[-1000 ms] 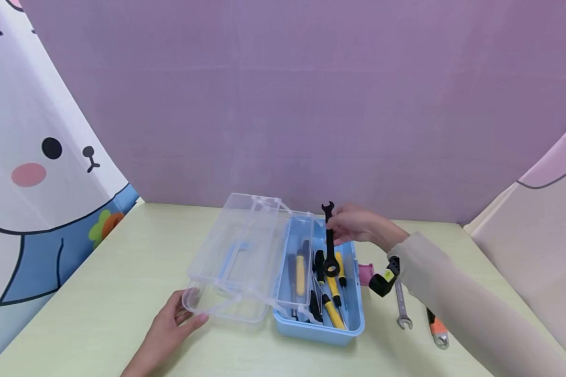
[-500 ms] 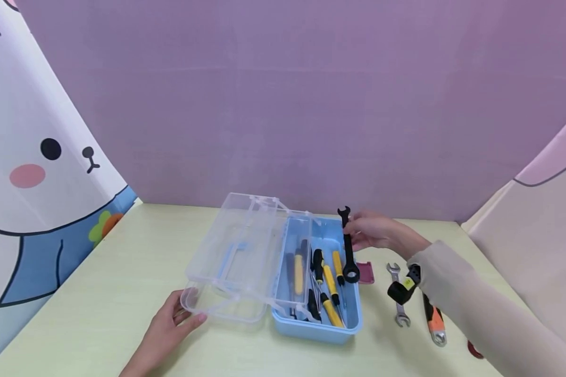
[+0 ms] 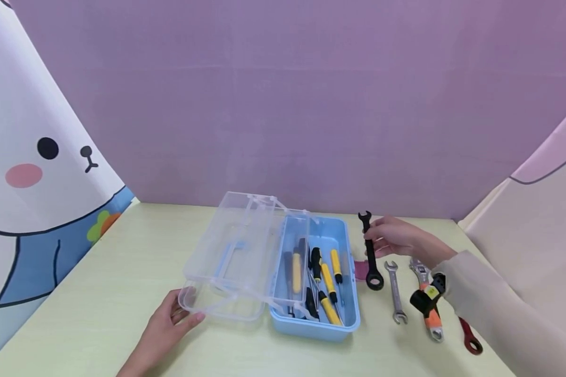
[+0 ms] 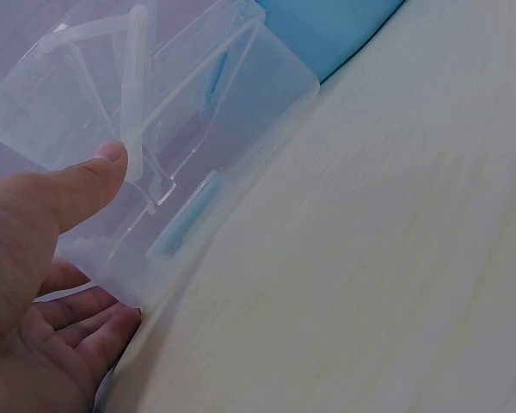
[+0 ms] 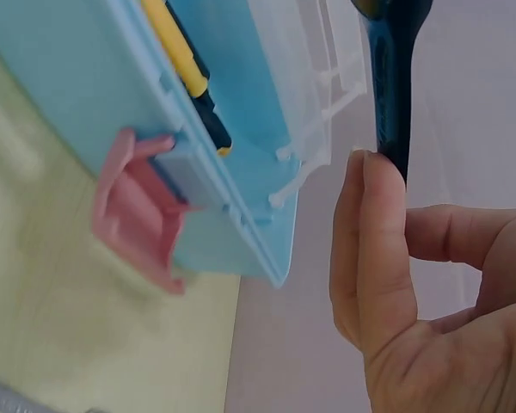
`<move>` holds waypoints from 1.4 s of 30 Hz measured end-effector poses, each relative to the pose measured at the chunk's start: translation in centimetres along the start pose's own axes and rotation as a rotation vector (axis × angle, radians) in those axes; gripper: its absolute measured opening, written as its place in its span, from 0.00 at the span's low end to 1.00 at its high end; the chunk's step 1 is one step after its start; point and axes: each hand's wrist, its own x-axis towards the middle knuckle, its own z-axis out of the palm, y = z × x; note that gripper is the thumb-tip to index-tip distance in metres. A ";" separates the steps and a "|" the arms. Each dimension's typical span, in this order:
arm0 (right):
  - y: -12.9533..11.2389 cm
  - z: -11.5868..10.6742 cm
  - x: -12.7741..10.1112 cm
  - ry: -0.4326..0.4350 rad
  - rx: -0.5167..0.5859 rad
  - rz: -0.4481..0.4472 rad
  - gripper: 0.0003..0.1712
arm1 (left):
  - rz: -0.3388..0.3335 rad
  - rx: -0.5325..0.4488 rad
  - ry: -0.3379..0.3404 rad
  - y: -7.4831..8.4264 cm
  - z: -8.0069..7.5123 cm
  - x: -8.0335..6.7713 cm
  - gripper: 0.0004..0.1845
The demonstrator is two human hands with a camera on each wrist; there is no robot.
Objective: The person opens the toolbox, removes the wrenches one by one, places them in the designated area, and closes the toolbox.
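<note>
A black combination wrench (image 3: pixel 371 262) hangs upright in my right hand (image 3: pixel 391 236), just right of the blue toolbox (image 3: pixel 311 331). Thumb and fingers pinch its shaft, as the right wrist view also shows, where the wrench (image 5: pixel 394 86) runs up out of the frame. My left hand (image 3: pixel 166 325) holds the near left corner of the toolbox's clear lid (image 3: pixel 217 251), which is swung open to the left. The left wrist view has the thumb over the lid (image 4: pixel 198 112) and the other fingers around its end. Several yellow and black screwdrivers (image 3: pixel 329 283) lie inside the toolbox.
A silver open-end wrench (image 3: pixel 395 292), an orange-handled adjustable wrench (image 3: pixel 435 322) and a red wrench (image 3: pixel 469 337) lie on the table right of the toolbox. A pink latch (image 5: pixel 138 215) sticks out from the toolbox's right side. A purple cloth (image 3: pixel 283 104) stands behind the table.
My right hand has carried the black wrench from above the toolbox to the right, past its side wall. The left hand stays at the lid.
</note>
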 end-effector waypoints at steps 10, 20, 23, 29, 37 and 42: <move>2.4 -2.0 -1.7 -0.009 0.039 0.050 0.20 | 0.001 -0.002 -0.001 0.0 0.2 0.0 0.30; 4.5 -4.0 -3.2 0.016 0.038 0.051 0.10 | -0.023 0.001 -0.012 -0.2 0.0 0.1 0.31; 5.0 -4.5 -3.7 0.028 0.042 0.053 0.08 | -0.033 0.006 -0.019 -0.2 -0.2 0.1 0.32; 6.4 -5.4 -4.6 0.049 0.043 0.056 0.03 | -0.031 0.018 -0.029 -0.3 -0.4 0.0 0.33; 8.1 -6.7 -5.8 0.069 0.047 0.071 0.04 | -0.028 0.020 -0.020 -0.1 -0.2 0.0 0.32; 9.2 -7.5 -6.6 0.062 0.057 0.075 0.04 | -0.024 0.019 -0.021 0.0 -0.1 0.0 0.32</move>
